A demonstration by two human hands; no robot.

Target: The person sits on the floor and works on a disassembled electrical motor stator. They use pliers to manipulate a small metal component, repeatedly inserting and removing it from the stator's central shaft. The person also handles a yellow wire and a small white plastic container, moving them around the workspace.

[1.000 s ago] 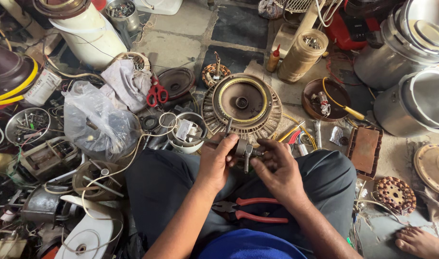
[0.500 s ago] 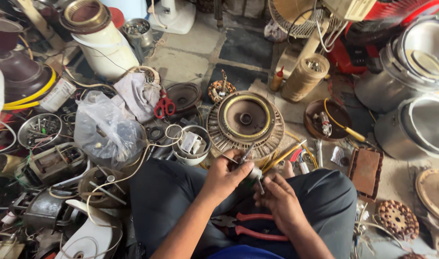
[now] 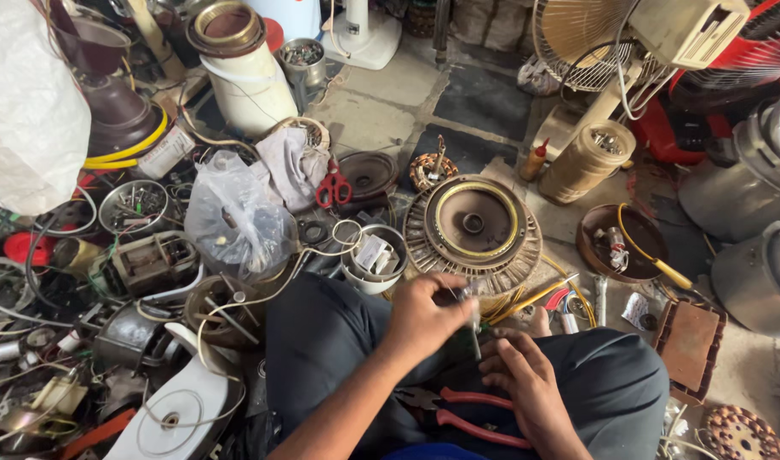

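Note:
My left hand [image 3: 424,317] is closed around a small metal tool [image 3: 473,317] with a thin shaft pointing down, held just in front of the round ribbed fan motor housing [image 3: 473,226] on the floor. My right hand [image 3: 522,375] rests on my lap below it, fingers curled near the tool's tip; what it holds is hidden. Red-handled pliers [image 3: 458,409] lie on my dark trousers between my arms. Yellow wires [image 3: 526,300] run from under the motor housing toward my hands.
Red scissors [image 3: 333,187] lie on a rag left of the motor. A clear plastic bag [image 3: 237,223], a white cup of parts [image 3: 373,255], a bowl with a yellow-handled tool [image 3: 620,243], a spool [image 3: 587,160], metal pots [image 3: 752,255] and motor scrap crowd the floor.
My view has tilted up and drawn back from the motor. My left hand has lifted with the tool; my right hand has dropped lower on my lap.

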